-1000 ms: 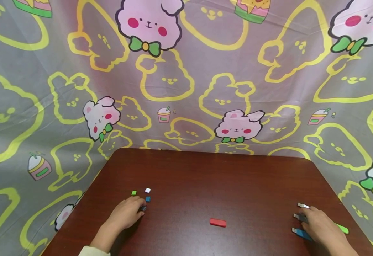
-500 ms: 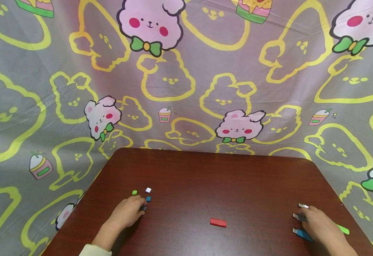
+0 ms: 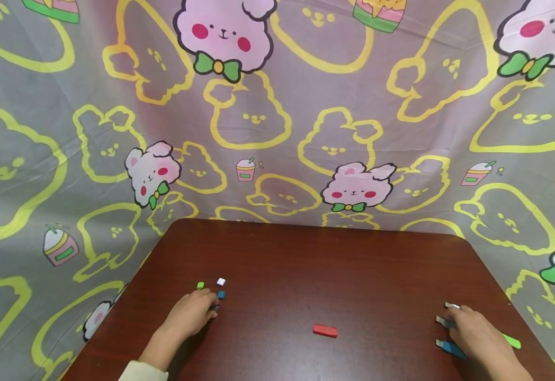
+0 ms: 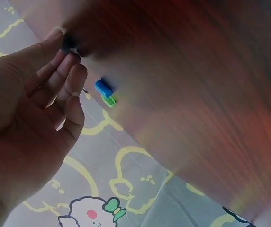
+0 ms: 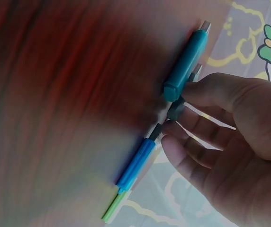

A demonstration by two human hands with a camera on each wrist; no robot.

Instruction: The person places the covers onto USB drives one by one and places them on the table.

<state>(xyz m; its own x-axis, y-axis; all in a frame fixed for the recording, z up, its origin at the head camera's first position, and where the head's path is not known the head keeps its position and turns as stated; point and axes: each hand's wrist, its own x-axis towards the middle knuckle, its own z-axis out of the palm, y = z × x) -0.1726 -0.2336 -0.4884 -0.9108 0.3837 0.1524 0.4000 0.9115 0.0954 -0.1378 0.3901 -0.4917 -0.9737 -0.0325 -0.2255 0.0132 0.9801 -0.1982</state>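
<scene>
My left hand (image 3: 186,314) pinches a small dark cap (image 4: 67,44) between thumb and fingertips, low at the table's left. Close beyond its fingers lie a green cap (image 3: 200,285), a white cap (image 3: 221,282) and a blue cap (image 3: 221,295). On the right side, my right hand (image 3: 481,338) holds a dark USB stick (image 5: 176,109) by its body, with the metal plug (image 3: 441,320) pointing left. Around that hand are a blue USB stick (image 3: 451,348), a white USB stick (image 3: 452,305) and a green USB stick (image 3: 512,341), the last two partly covered.
A red USB stick (image 3: 325,330) lies alone between the hands on the dark reddish-brown wooden table (image 3: 315,264). Grey cloth (image 3: 277,201) printed with yellow outlines and cartoon rabbits hangs behind the table and along its sides.
</scene>
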